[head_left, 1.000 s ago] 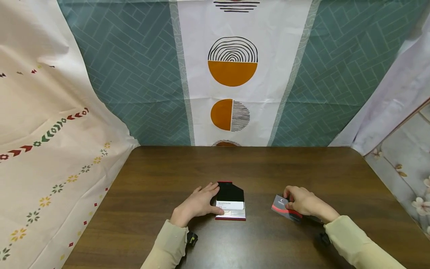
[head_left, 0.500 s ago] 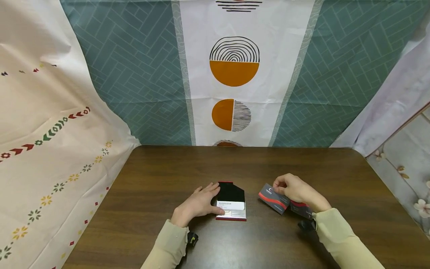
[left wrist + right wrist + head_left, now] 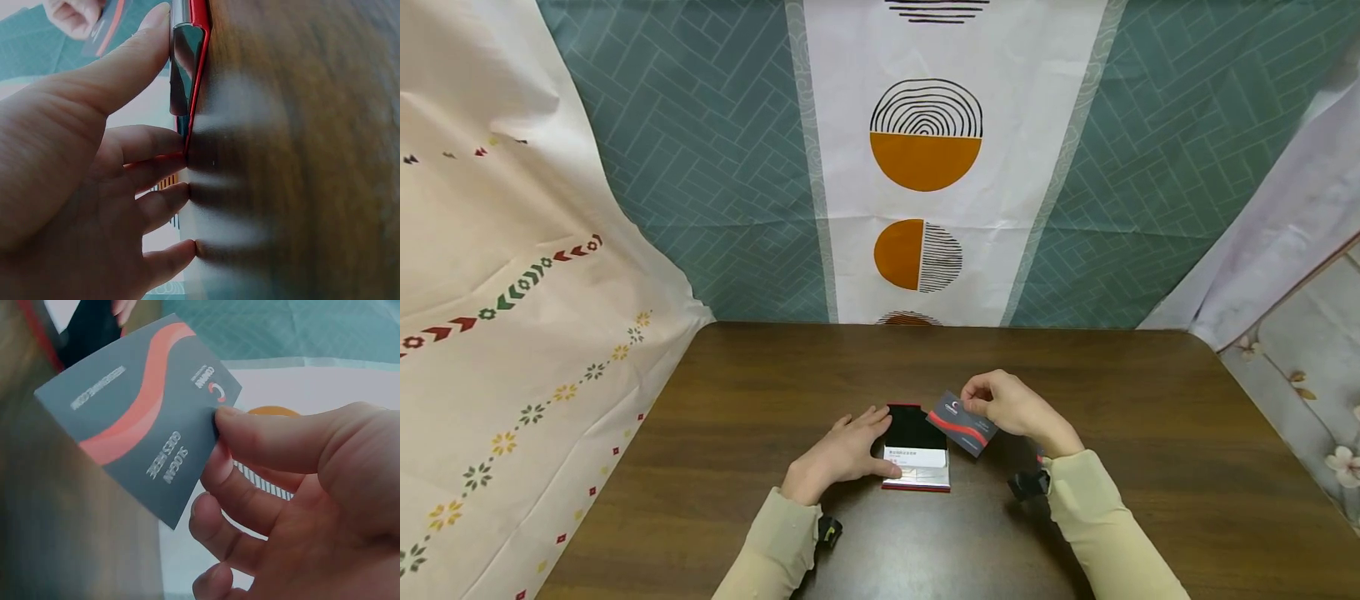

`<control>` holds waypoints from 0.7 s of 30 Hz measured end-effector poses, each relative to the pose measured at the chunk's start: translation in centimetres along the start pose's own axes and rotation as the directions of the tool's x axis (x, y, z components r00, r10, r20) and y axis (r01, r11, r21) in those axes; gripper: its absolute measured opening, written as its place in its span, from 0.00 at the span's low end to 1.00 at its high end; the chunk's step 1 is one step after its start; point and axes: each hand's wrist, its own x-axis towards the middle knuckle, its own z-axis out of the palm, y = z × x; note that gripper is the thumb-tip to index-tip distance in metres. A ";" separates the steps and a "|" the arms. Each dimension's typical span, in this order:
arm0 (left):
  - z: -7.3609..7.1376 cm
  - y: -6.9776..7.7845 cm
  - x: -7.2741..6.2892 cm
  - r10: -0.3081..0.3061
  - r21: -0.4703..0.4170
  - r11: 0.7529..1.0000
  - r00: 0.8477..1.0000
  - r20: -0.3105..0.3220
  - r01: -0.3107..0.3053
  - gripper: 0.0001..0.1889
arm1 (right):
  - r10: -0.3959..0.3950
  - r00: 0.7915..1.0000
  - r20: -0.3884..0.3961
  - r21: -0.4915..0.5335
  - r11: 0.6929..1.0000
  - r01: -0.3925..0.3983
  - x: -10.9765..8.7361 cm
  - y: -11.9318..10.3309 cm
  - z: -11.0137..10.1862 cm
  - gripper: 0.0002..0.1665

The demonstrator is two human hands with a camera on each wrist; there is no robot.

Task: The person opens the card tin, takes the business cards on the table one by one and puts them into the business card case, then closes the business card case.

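In the head view, a business card case (image 3: 931, 478) lies opened on the table, its black flap turned back and red edges showing. A white card sits in its silver holder. My left hand (image 3: 846, 450) rests at its left side with fingers fairly straight; in the left wrist view the thumb touches the case's metal edge (image 3: 181, 69) and the fingertips meet the table. Between thumb and index finger, my right hand (image 3: 1011, 404) pinches a dark grey business card (image 3: 119, 406) with a red wave. The card is tilted and overlaps the flap's right edge in the head view.
Part of another dark card with red (image 3: 1040, 457) shows below my right wrist, mostly hidden. The brown wooden table (image 3: 775, 375) ends at a patterned cloth (image 3: 741, 167) behind, with a cream cloth (image 3: 550, 333) on the left.
My right hand has lifted the grey card and carried it left, from the right side of the table to beside the case. The left hand and the case have stayed put.
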 end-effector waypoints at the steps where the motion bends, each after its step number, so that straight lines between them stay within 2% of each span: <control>1: 0.0 0.0 0.0 0.000 0.003 1.000 1.000 -0.001 0.000 0.48 | -0.002 1.000 -0.003 0.001 1.000 0.002 0.3 -0.2 0.2 0.04; 13: -0.1 -0.1 0.2 -0.012 0.002 1.000 1.000 0.016 0.012 0.48 | -0.031 0.999 0.010 -0.026 0.999 0.031 3.3 -2.6 3.0 0.04; 21: -0.2 -0.2 0.3 -0.018 -0.014 1.000 1.000 0.009 0.018 0.49 | 0.003 0.999 0.051 -0.141 0.990 0.004 4.4 -3.2 5.0 0.06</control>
